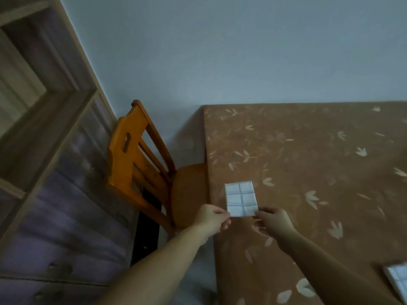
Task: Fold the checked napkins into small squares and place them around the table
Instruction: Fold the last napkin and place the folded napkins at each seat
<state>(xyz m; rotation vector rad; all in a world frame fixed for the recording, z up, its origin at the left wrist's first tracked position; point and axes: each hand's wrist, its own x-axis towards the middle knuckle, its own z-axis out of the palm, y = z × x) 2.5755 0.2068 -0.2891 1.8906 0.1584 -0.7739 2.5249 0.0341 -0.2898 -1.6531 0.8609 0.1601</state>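
A folded white napkin with blue checks (241, 198) lies near the left edge of the table, on the brown leaf-patterned cloth (308, 164). My left hand (211, 221) pinches its near left corner. My right hand (275, 223) pinches its near right corner. A second checked napkin (396, 279) shows partly at the bottom right edge of the view, blurred.
An orange wooden chair (141, 164) stands tucked against the table's left side. A wooden shelf unit (44, 150) fills the left of the view. A pale wall lies behind the table.
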